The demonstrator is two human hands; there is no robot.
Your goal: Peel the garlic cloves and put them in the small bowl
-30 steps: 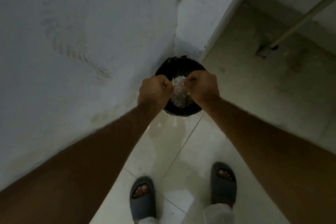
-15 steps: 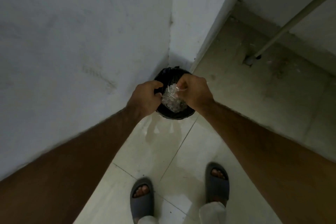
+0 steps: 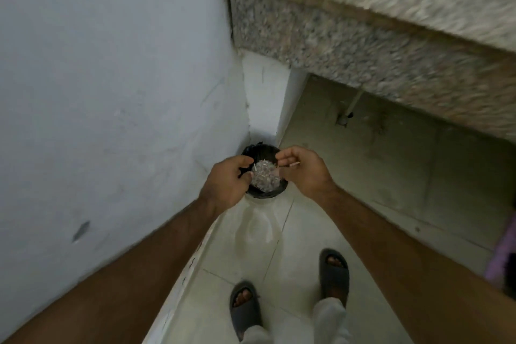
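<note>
I stand over a small black-lined bin (image 3: 268, 194) in the floor corner. My left hand (image 3: 227, 186) grips the left side of a crumpled, translucent whitish wad (image 3: 262, 178), which looks like plastic or garlic skins, right above the bin's mouth. My right hand (image 3: 305, 173) is at the wad's right edge with fingers curled, pinching a thin pale strip (image 3: 292, 165) that pokes out to the right. No garlic clove and no small bowl show in this view.
A white wall (image 3: 111, 92) runs close along my left. A speckled stone counter (image 3: 363, 36) overhangs at the upper right, with a pipe (image 3: 353, 103) beneath it. My two sandalled feet (image 3: 333, 271) stand on pale floor tiles. Something purple (image 3: 502, 254) sits at the right edge.
My head has tilted up, bringing the counter into view. My hands have drawn slightly apart over the bin, and the right hand now holds a thin strip beside the wad.
</note>
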